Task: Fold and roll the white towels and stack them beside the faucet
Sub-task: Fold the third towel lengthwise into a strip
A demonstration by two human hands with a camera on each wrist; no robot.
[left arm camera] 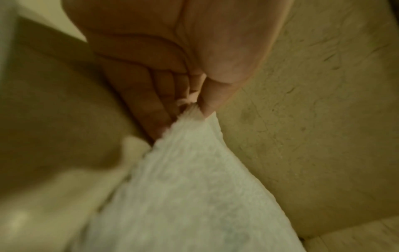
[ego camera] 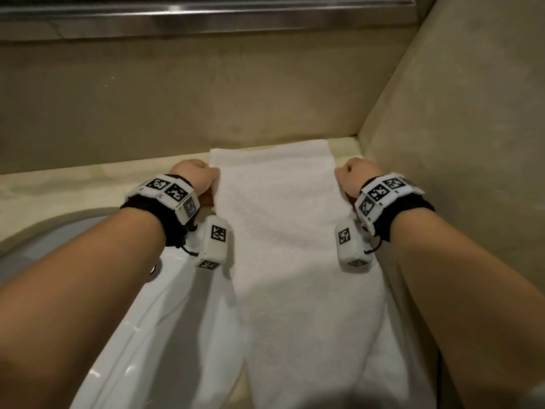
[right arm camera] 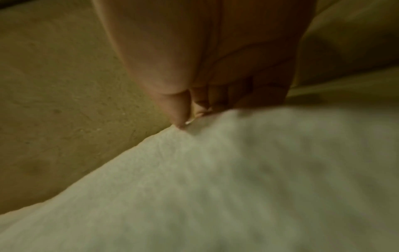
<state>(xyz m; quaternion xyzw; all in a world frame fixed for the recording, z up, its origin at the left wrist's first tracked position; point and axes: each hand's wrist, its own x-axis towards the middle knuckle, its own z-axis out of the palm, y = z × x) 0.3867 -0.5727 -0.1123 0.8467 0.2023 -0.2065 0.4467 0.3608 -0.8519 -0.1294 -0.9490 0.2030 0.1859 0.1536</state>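
**Both hands pinched the towel's long edges on the counter**

A white towel (ego camera: 295, 246), folded into a long strip, lay on the beige stone counter (ego camera: 73, 184), running from 12 o'clock, where its far end nearly met the back wall (ego camera: 206, 93), down to 6 o'clock at the near edge of the head view. The left hand (ego camera: 196, 177) sat at the strip's 9 o'clock side and gripped its left edge; the left wrist view showed thumb and curled fingers (left arm camera: 151, 95) pinching the terry hem. The right hand (ego camera: 355, 175) sat at the 3 o'clock side, fist curled on the right edge; in the right wrist view its thumb (right arm camera: 177, 105) pressed the cloth against the fingers. A side wall (ego camera: 457, 113) rose at 3 o'clock. A white basin (ego camera: 141, 305) curved at 7 o'clock, with the towel's left portion draped over its rim. Both wrists wore black bands carrying white blocks (ego camera: 174, 193) printed with black-and-white square marker patterns; no readable words or brand names appeared anywhere.
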